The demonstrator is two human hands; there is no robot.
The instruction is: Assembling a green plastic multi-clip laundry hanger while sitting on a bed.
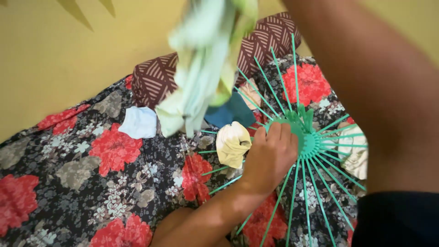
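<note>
I'm looking down on a bed [68, 183] with a dark floral sheet, red blooms all over. My left hand [270, 153] is clamped on the hub of a green round hanger [310, 144], fingers curled over its edge, thin green spokes fanning out from it in every direction. My right arm [379, 91] sweeps up across the frame at 2 o'clock; the right hand itself is out of view at the top, so I can't tell how it's closed. A pale green cloth [206, 64] hangs blurred from the top edge at 12 o'clock, dangling above the sheet. Just beside my left hand, at 9 o'clock from it, a cream cloth [232, 144] hangs bunched on a spoke. A teal cloth [231, 112] sits behind it, a light blue cloth [139, 122] lies on the sheet further left, and a white cloth [354, 153] hangs at 3 o'clock of the hub. A brown patterned pillow [157, 77] rests against the yellow wall [50, 59].
</note>
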